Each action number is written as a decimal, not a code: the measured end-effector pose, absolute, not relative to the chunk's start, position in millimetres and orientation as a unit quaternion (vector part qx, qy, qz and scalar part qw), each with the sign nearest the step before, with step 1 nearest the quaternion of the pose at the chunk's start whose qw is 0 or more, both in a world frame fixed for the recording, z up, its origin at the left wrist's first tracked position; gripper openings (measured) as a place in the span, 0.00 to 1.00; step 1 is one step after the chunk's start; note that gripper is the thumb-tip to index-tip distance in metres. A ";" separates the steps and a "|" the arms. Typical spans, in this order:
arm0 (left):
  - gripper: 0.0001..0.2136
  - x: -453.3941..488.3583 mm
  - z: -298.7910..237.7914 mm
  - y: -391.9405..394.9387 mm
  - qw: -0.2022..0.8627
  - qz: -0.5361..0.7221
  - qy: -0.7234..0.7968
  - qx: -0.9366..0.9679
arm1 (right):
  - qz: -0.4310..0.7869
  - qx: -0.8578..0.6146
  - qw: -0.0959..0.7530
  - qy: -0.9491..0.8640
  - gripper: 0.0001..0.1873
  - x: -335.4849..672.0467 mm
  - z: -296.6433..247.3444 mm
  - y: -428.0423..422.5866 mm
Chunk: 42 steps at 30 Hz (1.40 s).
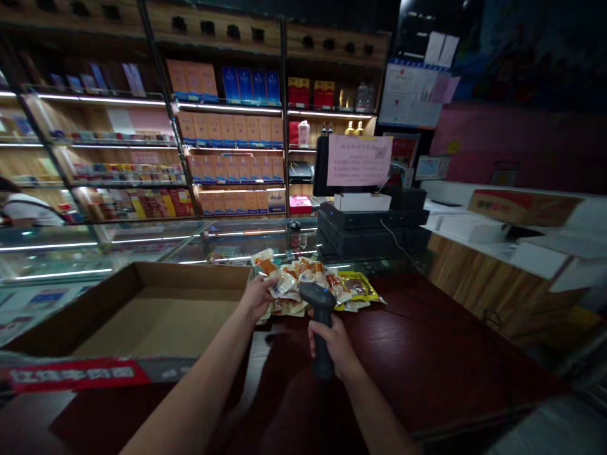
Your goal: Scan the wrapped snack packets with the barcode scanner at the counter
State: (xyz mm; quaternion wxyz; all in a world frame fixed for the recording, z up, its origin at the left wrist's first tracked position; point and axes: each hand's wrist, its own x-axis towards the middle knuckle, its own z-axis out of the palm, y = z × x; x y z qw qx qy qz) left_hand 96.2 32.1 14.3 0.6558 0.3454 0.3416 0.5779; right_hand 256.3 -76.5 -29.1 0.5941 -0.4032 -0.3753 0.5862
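My right hand point(336, 341) is wrapped round the grip of a dark barcode scanner point(318, 316), whose head points at a pile of snack packets point(315, 281) on the dark red counter point(427, 354). My left hand point(260, 294) pinches one white packet point(279, 281) at the left edge of that pile. Several packets lie fanned out, some yellow, some clear with orange contents.
An open, empty cardboard box point(142, 309) sits at the left on the counter. Behind the pile stand a black cash register point(370, 227) and a monitor with a pink paper notice point(358, 161). Lit shelves of boxed goods point(227, 145) fill the back wall. A person point(26, 208) is at the far left.
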 end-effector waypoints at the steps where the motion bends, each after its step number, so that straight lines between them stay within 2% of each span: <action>1: 0.10 113.5 14.5 37.5 0.642 0.558 0.359 0.385 | 0.576 -0.408 0.605 -0.369 0.21 267.2 -29.0 -77.1; 5: 0.14 176.6 12.1 60.1 0.523 0.494 0.458 0.522 | 0.533 -0.418 0.648 -0.348 0.21 308.8 -27.9 -81.7; 9: 0.18 216.3 10.7 74.4 0.281 0.397 0.575 0.658 | 0.513 -0.417 0.676 -0.325 0.22 338.2 -26.8 -87.1; 12: 0.16 232.6 11.8 73.7 0.123 0.292 0.593 0.740 | 0.512 -0.415 0.680 -0.321 0.21 348.4 -27.5 -89.0; 16: 0.12 246.3 12.2 67.6 0.023 0.165 0.593 0.788 | 0.514 -0.412 0.679 -0.324 0.21 349.9 -30.1 -88.1; 24: 0.17 251.6 15.1 72.0 -0.011 0.142 0.614 0.776 | 0.515 -0.414 0.672 -0.334 0.21 345.3 -37.2 -80.9; 30: 0.22 214.9 29.3 63.5 0.001 0.170 0.628 0.760 | 0.529 -0.412 0.665 -0.329 0.22 331.3 -34.3 -78.5; 35: 0.19 116.6 37.9 63.4 0.007 0.149 0.650 0.745 | 0.572 -0.401 0.628 -0.343 0.23 299.7 -33.9 -75.5; 42: 0.11 -51.0 28.6 36.4 0.051 -0.069 0.677 0.731 | 0.619 -0.378 0.563 -0.396 0.20 236.4 -43.6 -71.0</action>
